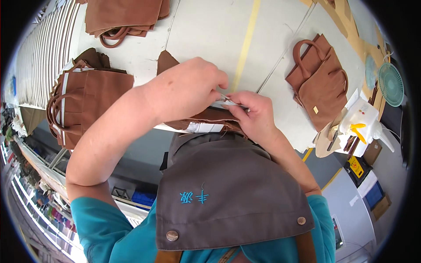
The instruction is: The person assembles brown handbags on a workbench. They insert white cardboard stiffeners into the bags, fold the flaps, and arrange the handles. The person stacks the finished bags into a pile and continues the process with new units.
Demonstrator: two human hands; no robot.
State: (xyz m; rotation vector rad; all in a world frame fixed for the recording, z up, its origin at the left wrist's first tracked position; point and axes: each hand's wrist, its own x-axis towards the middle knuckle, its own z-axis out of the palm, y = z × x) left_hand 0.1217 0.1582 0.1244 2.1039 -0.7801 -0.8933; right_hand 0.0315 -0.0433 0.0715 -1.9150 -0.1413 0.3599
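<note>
My left hand (188, 90) reaches across from the left, thumb and fingers pinched together. Facing it, my right hand (254, 115) is closed with its fingertips almost touching the left ones. Between them is a small shiny piece with a narrow white strip (230, 101); its kind is too small to make out. Just below the hands, at the near edge of the table, lies a brown leather bag piece (212, 116) with a white patch (204, 127) showing. Its brown pointed flap (165, 62) sticks out beyond my left forearm, which hides the part between.
Brown handbag parts with handles (107, 83) lie at the left, more brown panels (125, 16) at the far left, and a brown bag (323, 83) at the right on the white table (210, 30). Beyond it are a white container (360, 115) and a green round basket (390, 84).
</note>
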